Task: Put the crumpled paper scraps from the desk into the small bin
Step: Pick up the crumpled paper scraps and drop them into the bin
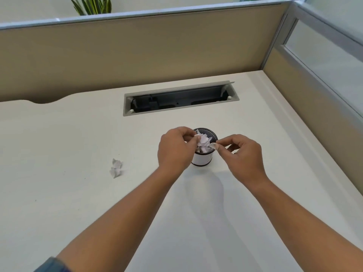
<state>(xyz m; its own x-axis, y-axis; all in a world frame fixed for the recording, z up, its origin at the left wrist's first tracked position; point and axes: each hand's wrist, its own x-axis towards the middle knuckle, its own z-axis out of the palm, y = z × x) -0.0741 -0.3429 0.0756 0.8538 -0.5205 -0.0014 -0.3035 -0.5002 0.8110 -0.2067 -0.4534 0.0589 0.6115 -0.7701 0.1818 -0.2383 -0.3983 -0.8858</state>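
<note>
Crumpled paper scraps [116,168] are seen lying on the bench [68,203], left of the small bin [202,160]. Over its mouth a paper wad [203,142] is pinched by the left hand [174,150], and a smaller piece [212,145] by the right hand [244,156] at its rim.

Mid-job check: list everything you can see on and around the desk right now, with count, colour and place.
small bin: one, black mesh with a white band, upright, mid-desk.
paper wad: one, white, at the bin's mouth, sticking up above the rim.
loose scraps: apparently two, white, touching, on the desk left of the bin.
desk: one, white.
cable tray: one, grey frame, dark inside, lid open, behind the bin.
partition: beige panels, grey trim, along the back and right edges.
plant: green leaves, behind the partition, top left.
left hand: holds the paper wad over the bin.
right hand: pinches the wad's right edge.
</note>
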